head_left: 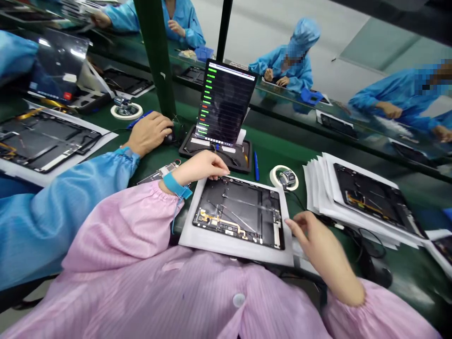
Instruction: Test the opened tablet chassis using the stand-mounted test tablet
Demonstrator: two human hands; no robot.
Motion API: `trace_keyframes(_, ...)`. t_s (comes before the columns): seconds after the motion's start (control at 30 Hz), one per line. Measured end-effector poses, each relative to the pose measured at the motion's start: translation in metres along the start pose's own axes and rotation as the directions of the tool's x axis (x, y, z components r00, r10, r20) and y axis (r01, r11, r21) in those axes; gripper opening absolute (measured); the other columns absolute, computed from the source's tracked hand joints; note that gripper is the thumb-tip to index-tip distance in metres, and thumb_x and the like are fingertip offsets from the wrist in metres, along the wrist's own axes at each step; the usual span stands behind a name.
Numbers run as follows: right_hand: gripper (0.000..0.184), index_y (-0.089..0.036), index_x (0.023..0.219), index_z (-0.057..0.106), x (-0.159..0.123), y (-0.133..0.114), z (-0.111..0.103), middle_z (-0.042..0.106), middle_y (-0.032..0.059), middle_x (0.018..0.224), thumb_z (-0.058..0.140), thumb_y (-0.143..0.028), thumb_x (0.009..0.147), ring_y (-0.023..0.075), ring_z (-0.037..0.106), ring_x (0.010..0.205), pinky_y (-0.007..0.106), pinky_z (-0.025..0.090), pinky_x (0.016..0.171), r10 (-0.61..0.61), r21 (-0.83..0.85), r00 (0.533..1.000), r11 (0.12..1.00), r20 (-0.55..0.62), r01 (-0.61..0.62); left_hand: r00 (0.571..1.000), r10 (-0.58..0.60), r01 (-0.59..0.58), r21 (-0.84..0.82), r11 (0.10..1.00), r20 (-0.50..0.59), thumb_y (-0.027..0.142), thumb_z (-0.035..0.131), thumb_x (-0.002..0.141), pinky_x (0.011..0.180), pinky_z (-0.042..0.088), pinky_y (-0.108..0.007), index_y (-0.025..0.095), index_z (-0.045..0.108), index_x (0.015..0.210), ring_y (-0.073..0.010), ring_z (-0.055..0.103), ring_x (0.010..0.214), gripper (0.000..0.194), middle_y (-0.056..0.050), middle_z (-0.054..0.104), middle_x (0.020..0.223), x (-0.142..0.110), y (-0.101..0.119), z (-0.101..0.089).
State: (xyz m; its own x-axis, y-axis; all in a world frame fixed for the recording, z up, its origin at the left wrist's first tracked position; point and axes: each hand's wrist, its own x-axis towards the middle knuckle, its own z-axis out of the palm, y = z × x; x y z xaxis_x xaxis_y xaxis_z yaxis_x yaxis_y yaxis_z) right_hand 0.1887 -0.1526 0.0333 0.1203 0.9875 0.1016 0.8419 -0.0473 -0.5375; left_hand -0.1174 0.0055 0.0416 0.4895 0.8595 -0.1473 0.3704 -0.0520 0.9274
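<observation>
Tablet shell [240, 214] between both hands

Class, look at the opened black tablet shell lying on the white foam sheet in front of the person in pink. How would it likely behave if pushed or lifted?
The opened black tablet shell looks flat and rigid, so it probably lifts stiffly. Its exposed orange flex cable suggests fragility. Resting on the white foam sheet, with the left hand at its top edge and the right hand beside it, it would likely slide, not roll.

One head-worn view looks forward and down, close over the green workbench [275, 150], slightly tilted.
</observation>
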Motion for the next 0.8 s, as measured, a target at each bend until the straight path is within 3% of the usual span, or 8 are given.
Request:
trace_keyframes(0.07, 0.026, -0.025, 0.083, 0.054, 0.01, -0.021, -0.008, 0.06, 0.0087, 0.082, 0.055, -0.052, 0.086, 0.0304, 0.056, 0.08, 0.045, 0.043, 0.072, -0.196, -0.218, 0.981, 0.958, -0.011, 0.189, 0.996, -0.045, 0.043, 0.019, 0.999, 0.077, 0.024, 0.066, 0.069, 0.053, 0.048, -0.022, 0.012, 0.071, 0.079, -0.0114, 0.059, 0.057, 0.017, -0.004, 0.068, 0.067, -0.001, -0.002, 0.005)
trace_keyframes(0.1, 0.022, -0.025, 0.085, 0.055, 0.016, -0.033, -0.006, 0.06, 0.0087, 0.085, 0.053, -0.046, 0.09, 0.0296, 0.056, 0.084, 0.044, 0.042, 0.075, -0.29, -0.215, 0.956, 0.933, 0.033, 0.29, 0.992, -0.063, 0.058, 0.047, 0.997, 0.11, 0.023, 0.065, 0.068, 0.052, 0.048, -0.021, 0.012, 0.071, 0.076, -0.0115, 0.059, 0.057, 0.015, -0.004, 0.067, 0.067, -0.001, -0.003, 0.007)
trace_keyframes(0.17, 0.011, -0.025, 0.088, 0.056, 0.032, -0.057, 0.012, 0.06, 0.0064, 0.087, 0.05, -0.033, 0.094, 0.0255, 0.055, 0.086, 0.04, 0.043, 0.077, -0.441, -0.061, 0.877, 0.886, 0.192, 0.459, 0.983, -0.092, 0.072, 0.123, 0.99, 0.162, 0.022, 0.063, 0.067, 0.05, 0.047, -0.02, 0.012, 0.07, 0.072, -0.0116, 0.059, 0.056, 0.013, -0.003, 0.066, 0.064, 0.0, -0.005, 0.011)
trace_keyframes(0.23, 0.005, -0.023, 0.088, 0.056, 0.049, -0.074, 0.042, 0.06, 0.0045, 0.087, 0.053, -0.021, 0.092, 0.0228, 0.055, 0.085, 0.037, 0.044, 0.078, -0.524, 0.086, 0.799, 0.847, 0.294, 0.524, 0.972, -0.114, 0.076, 0.184, 0.98, 0.204, 0.021, 0.06, 0.067, 0.049, 0.045, -0.02, 0.013, 0.069, 0.071, -0.0117, 0.058, 0.055, 0.014, -0.002, 0.065, 0.062, 0.0, -0.008, 0.014)
trace_keyframes(0.27, 0.005, -0.022, 0.087, 0.056, 0.057, -0.079, 0.058, 0.06, 0.0043, 0.087, 0.056, -0.018, 0.089, 0.0225, 0.054, 0.086, 0.037, 0.044, 0.078, -0.542, 0.123, 0.784, 0.838, 0.301, 0.532, 0.967, -0.125, 0.079, 0.204, 0.976, 0.224, 0.021, 0.058, 0.066, 0.048, 0.045, -0.019, 0.013, 0.069, 0.071, -0.0115, 0.058, 0.054, 0.015, -0.001, 0.064, 0.061, 0.001, -0.009, 0.015)
trace_keyframes(0.37, 0.013, -0.021, 0.084, 0.056, 0.073, -0.081, 0.097, 0.058, 0.0033, 0.084, 0.066, -0.013, 0.081, 0.0217, 0.053, 0.084, 0.036, 0.043, 0.077, -0.532, 0.174, 0.804, 0.847, 0.266, 0.503, 0.955, -0.145, 0.08, 0.246, 0.966, 0.258, 0.018, 0.052, 0.066, 0.048, 0.042, -0.018, 0.014, 0.07, 0.073, -0.0103, 0.056, 0.051, 0.02, 0.0, 0.064, 0.059, 0.001, -0.013, 0.015)
trace_keyframes(0.43, 0.014, -0.02, 0.081, 0.056, 0.077, -0.078, 0.108, 0.057, 0.0016, 0.08, 0.068, -0.013, 0.08, 0.0204, 0.052, 0.081, 0.035, 0.041, 0.075, -0.513, 0.207, 0.821, 0.857, 0.25, 0.472, 0.954, -0.141, 0.066, 0.273, 0.96, 0.263, 0.017, 0.051, 0.065, 0.047, 0.041, -0.018, 0.015, 0.071, 0.073, -0.0101, 0.056, 0.05, 0.022, 0.0, 0.064, 0.058, 0.002, -0.015, 0.015)
trace_keyframes(0.8, 0.009, -0.022, 0.08, 0.055, 0.076, -0.074, 0.107, 0.056, 0.0004, 0.079, 0.061, -0.016, 0.085, 0.0197, 0.051, 0.079, 0.034, 0.039, 0.076, -0.5, 0.29, 0.831, 0.856, 0.244, 0.429, 0.948, -0.166, 0.07, 0.331, 0.941, 0.271, 0.02, 0.054, 0.063, 0.05, 0.04, -0.019, 0.017, 0.072, 0.072, -0.011, 0.059, 0.047, 0.021, 0.0, 0.066, 0.059, 0.002, -0.017, 0.019)
